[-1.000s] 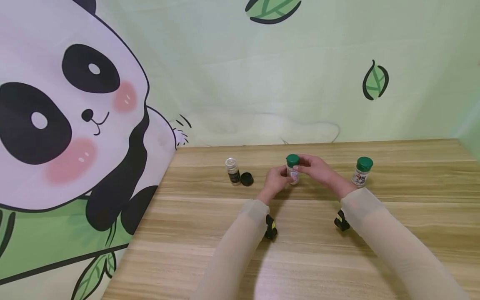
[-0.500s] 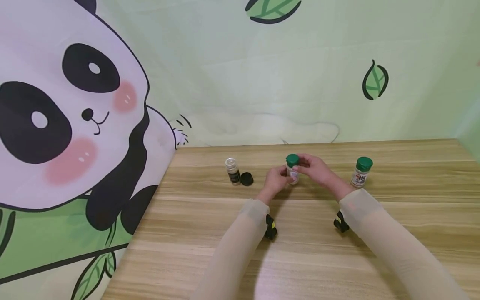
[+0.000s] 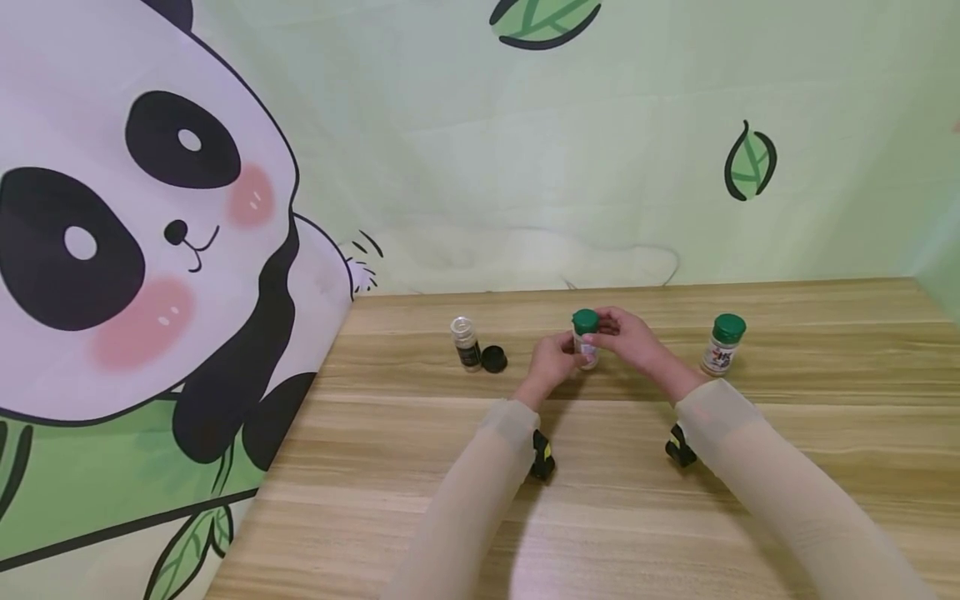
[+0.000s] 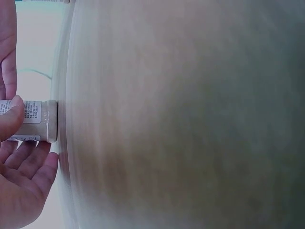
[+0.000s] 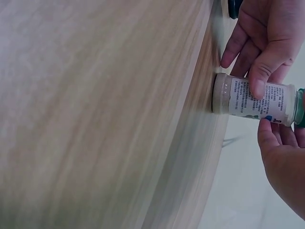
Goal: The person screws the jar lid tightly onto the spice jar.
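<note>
A spice bottle with a green cap (image 3: 585,320) and a pale printed label (image 5: 245,102) stands upright on the table between both hands. My left hand (image 3: 553,360) grips the lower part of its body, thumb across the label. From the other side my right hand (image 3: 630,340) holds the bottle near the top, its thumb just below the cap and its other fingers partly hidden behind. In the left wrist view the bottle's base (image 4: 51,121) meets the tabletop.
A clear bottle with a dark label (image 3: 467,345) stands uncapped on the left, a black cap (image 3: 493,359) beside it. Another green-capped spice bottle (image 3: 723,345) stands on the right, near the right forearm. Behind the wooden table (image 3: 360,467) hangs a panda-printed cloth (image 3: 480,183).
My right wrist has shifted very slightly to the left. Both hands keep their hold, and the bottle stays in place.
</note>
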Motion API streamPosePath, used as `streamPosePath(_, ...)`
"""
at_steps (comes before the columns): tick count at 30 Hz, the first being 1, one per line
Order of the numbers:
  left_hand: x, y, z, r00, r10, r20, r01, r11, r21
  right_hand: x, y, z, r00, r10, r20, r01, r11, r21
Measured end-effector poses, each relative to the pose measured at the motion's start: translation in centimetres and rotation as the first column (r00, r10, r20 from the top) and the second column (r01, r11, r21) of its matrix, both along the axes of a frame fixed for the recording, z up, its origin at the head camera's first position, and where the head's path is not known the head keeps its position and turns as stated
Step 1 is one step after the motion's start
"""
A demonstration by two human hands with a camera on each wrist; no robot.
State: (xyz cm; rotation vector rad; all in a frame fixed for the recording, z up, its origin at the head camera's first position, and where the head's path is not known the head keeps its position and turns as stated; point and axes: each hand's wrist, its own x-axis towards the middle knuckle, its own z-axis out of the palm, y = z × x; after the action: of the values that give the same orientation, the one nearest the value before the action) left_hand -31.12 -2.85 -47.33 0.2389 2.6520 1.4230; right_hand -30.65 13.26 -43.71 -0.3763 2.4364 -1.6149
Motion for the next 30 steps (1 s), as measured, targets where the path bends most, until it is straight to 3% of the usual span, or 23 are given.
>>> streamPosePath(18, -0.1, 0.0, -0.1, 1.0, 0.017, 0.021, -0.017, 1.0, 0.008, -0.2, -0.1, -0.2, 0.999, -0.024, 0.041, 0.025, 1.0, -0.002)
streamPosePath(23, -0.2, 0.0, -0.1, 1.0, 0.016, 0.025, -0.016, 1.0, 0.012, -0.6, 0.6, 0.3, 0.992, 0.092, 0.082, -0.09, 0.996, -0.024)
streamPosePath(27, -0.1, -0.1, -0.1, 1.0, 0.015, 0.02, -0.015, 1.0, 0.016, -1.1, 1.1, 1.1, 0.966, 0.217, 0.142, -0.211, 0.976, -0.059)
streamPosePath(30, -0.1, -0.1, -0.1, 1.0, 0.012, 0.021, -0.012, 1.0, 0.019, -1.3, 1.3, 1.6, 0.952, 0.254, 0.172, -0.248, 0.967, -0.058)
